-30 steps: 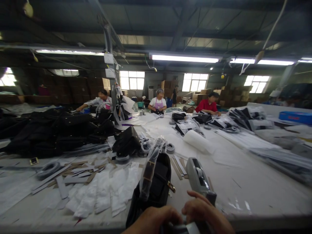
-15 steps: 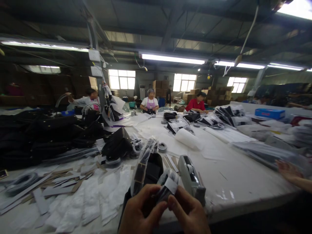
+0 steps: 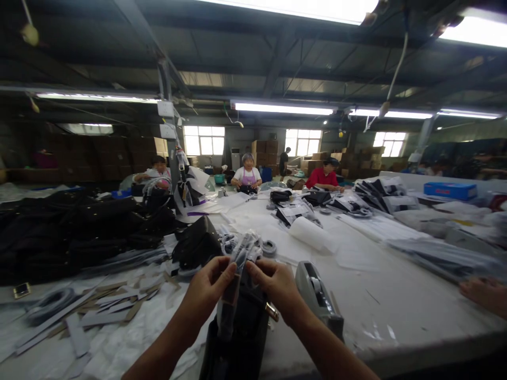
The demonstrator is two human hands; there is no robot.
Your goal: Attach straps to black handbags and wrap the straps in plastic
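Note:
My left hand (image 3: 208, 285) pinches the upper part of a plastic-wrapped bag strap (image 3: 229, 303), which stands up from a black bag (image 3: 247, 338) at the table's near edge. Close beside it, my right hand (image 3: 277, 287) is closed, thumb and fingers meeting at the right side of the same wrapped strap. A gold-coloured metal clasp (image 3: 272, 311) shows on the bag's right side below that hand. A grey tape dispenser (image 3: 319, 298) stands just right of my right forearm. My fingers partly cover the strap's top.
Cardboard and white strips (image 3: 106, 306) lie left of the bag, before a heap of black bags (image 3: 79, 232). A coiled strap (image 3: 51, 306) lies there too. Another person's hand (image 3: 483, 295) rests at the right. Co-workers sit across the table beyond wrapped bags (image 3: 291, 211).
The small wrapped bundle with a white band is no longer visible in my hands. Both hands have moved up and forward to the wrapped strap. The view has tilted upward.

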